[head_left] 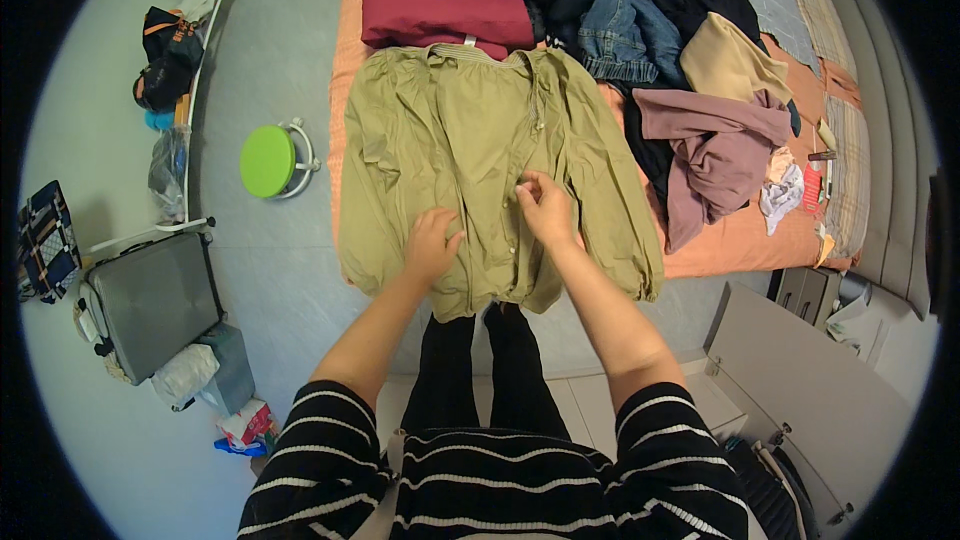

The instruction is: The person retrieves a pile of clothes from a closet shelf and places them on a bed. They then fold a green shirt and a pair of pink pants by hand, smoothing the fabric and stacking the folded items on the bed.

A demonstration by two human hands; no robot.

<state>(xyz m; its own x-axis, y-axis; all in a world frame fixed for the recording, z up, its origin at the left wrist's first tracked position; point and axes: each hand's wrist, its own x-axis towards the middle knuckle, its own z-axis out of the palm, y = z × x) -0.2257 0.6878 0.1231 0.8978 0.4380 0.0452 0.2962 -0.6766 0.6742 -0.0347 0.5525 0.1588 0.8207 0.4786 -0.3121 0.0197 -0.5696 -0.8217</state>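
Note:
An olive-green jacket (pixel 480 130) with long sleeves and a row of small buttons down its front lies spread over the near side of the bed. Its striped neckline is at the far end, and its lower hem hangs over the bed's edge towards my legs. My left hand (pixel 433 243) rests on the left front panel, fingers apart and lightly bent. Right of the middle, my right hand (pixel 548 212) pinches the cloth by the button edge between thumb and fingers. The bent fingers partly hide the pinched fold.
Beyond the jacket lies folded dark-red cloth (pixel 440 0). Denim clothing (pixel 625 25), a beige garment (pixel 735 60) and a mauve garment (pixel 715 145) are heaped on the bed's orange sheet (pixel 740 248). A green stool (pixel 268 161) and a grey suitcase (pixel 160 300) stand left.

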